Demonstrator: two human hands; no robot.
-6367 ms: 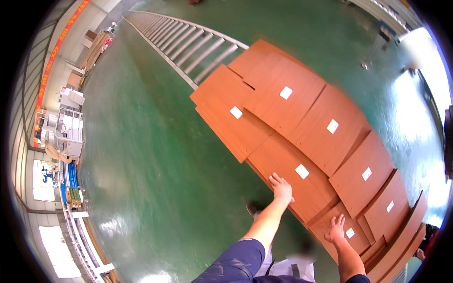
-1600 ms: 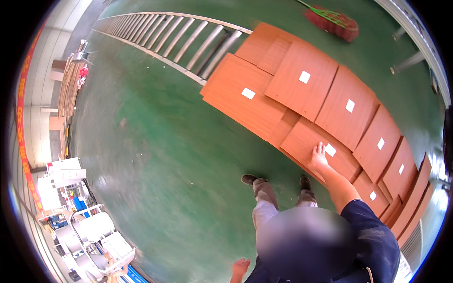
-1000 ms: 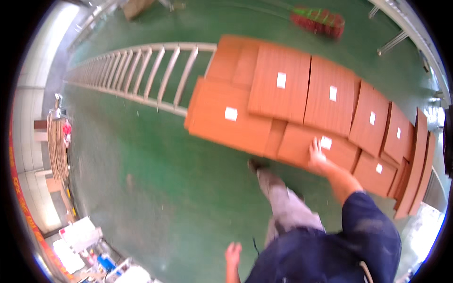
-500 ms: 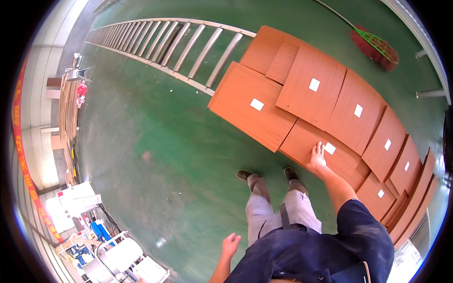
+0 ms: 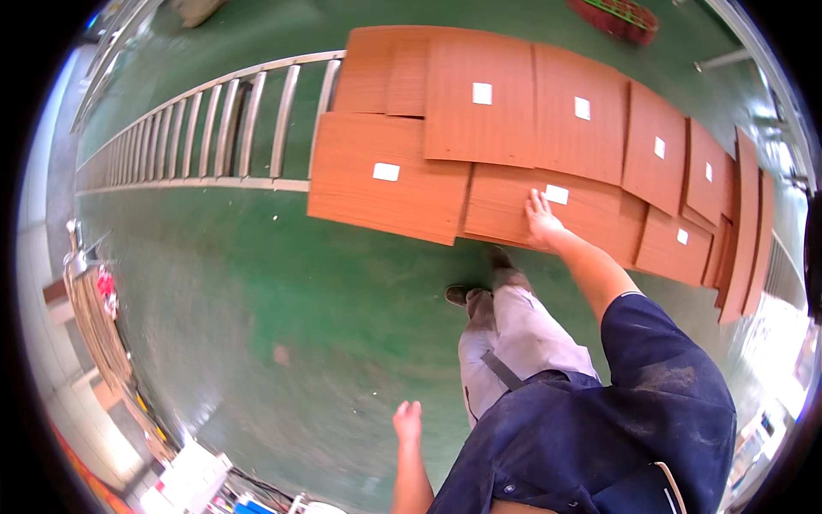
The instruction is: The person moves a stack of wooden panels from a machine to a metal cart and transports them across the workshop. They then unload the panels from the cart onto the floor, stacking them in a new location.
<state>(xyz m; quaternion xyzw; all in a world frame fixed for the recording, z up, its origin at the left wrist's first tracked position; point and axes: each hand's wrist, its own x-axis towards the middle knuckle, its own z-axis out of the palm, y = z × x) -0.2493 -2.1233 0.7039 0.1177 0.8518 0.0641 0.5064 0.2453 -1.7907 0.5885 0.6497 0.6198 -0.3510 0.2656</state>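
Panel under our hand: a reddish-brown wood-grain panel with a small white label, lying flat in the front row of a spread of like panels, partly under the ones behind it.
Right hand: our right hand lies flat on that panel, fingers spread and pointing at the label; it presses on the surface and grips nothing.
Left hand: our left hand hangs low beside our body above the green floor, fingers loosely extended, empty.
Neighbouring panels: a wide panel lies just to the left, its edge touching ours; larger panels overlap behind, each with a white label, and smaller ones trail off to the right.
Conveyor: a metal roller track runs away to the left, its near end under the panels.
Our stance: we stand with one shoe close to the panels' front edge.
Far corner: a red broom lies on the floor beyond the panels.
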